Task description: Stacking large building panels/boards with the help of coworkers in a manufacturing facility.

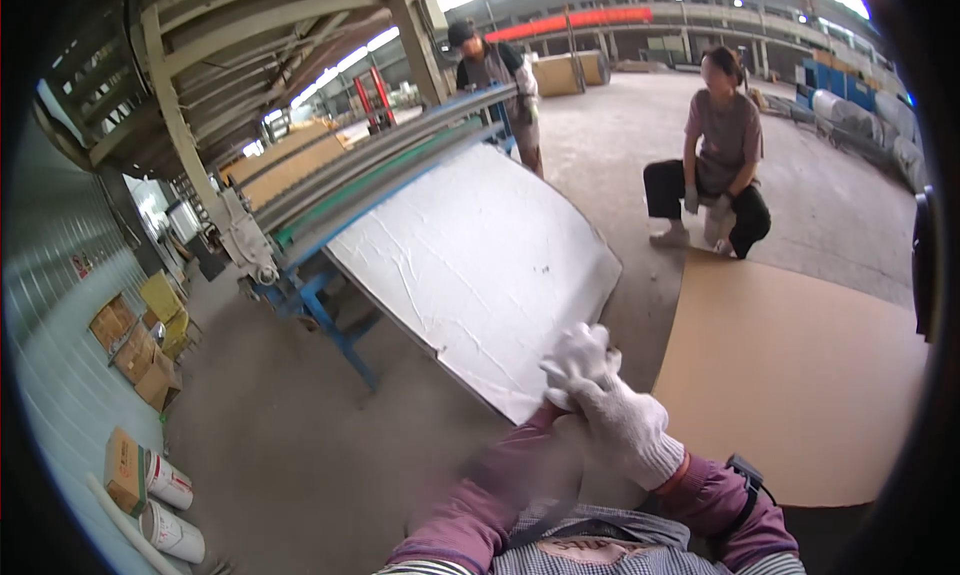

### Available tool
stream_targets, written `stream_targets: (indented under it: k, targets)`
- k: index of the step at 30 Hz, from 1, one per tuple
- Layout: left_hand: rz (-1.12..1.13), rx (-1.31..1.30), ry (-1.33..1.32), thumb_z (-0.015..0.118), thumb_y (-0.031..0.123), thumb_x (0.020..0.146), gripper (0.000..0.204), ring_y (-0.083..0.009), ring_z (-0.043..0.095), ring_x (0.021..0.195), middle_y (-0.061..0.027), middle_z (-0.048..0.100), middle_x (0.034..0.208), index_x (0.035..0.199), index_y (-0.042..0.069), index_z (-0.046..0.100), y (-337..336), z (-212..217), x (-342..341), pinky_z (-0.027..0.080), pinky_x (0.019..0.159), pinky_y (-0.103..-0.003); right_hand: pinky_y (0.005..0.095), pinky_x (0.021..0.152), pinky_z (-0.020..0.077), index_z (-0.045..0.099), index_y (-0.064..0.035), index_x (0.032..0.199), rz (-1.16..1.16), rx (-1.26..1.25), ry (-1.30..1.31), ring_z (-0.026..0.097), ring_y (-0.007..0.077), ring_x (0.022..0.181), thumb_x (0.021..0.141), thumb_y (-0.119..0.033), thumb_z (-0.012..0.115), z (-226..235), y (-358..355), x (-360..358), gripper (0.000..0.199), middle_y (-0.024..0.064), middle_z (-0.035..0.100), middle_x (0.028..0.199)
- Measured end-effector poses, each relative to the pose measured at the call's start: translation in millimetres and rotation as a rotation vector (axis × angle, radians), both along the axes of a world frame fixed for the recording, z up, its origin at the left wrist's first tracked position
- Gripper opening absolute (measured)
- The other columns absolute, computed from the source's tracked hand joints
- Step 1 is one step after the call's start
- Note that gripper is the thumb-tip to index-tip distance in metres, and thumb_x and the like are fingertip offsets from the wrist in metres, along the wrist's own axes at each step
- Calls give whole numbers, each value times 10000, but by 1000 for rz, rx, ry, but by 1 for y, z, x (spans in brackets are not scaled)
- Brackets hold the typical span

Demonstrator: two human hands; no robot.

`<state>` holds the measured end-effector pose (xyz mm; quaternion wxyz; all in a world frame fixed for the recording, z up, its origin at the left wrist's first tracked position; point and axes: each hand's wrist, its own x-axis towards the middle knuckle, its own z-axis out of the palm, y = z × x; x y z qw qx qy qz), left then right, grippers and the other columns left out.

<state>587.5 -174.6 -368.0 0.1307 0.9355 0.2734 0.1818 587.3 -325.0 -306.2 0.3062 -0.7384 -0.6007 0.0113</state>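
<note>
Near edge of the white panel [480,265], sloping off the far-left conveyor [370,165], is met by both gloved hands: left hand [578,360] and right hand [625,425], fingers curled together; actual grip cannot be told. Brown board [800,375] lies right.

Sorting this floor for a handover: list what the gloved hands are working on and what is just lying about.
In hand:
- left hand and right hand, gloved, pressed together at the corner of the white panel
- blue machine frame that carries the panel

Lying about:
- cardboard boxes by the wall
- two buckets
- brown board on the floor
</note>
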Motion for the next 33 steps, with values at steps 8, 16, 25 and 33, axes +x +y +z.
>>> stream_targets:
  k: [8,16,25,33]
  targets:
    - [-239,389,-69,643,321,794,272,-232,598,922,-94,598,980,941,95,603,-45,-21,-13,511,718,-363,371,736,497,597,-49,1018,182,246,292,630,303,887,850,-148,603,-60,-63,1,195,150,622,909]
    - [-455,-7,672,476,457,886,472,-354,639,869,-204,645,889,978,29,654,-54,-82,-155,511,733,-430,248,513,464,583,56,1036,-246,-36,937,555,103,573,852,-130,600,-140,-145,37,263,45,580,679]
    - [-519,-433,791,440,448,903,437,-326,633,896,-150,664,913,942,67,651,-55,-111,-191,486,784,-411,308,598,509,634,-18,970,-242,-178,517,621,212,660,814,-158,611,-127,-150,15,212,103,649,768]
    - [-165,101,-53,588,342,818,293,-306,627,681,-139,610,681,695,78,620,41,-110,-137,504,616,-402,419,803,492,633,-39,1011,-636,-1004,314,609,336,973,844,-383,576,-159,-208,-20,387,237,630,1000]
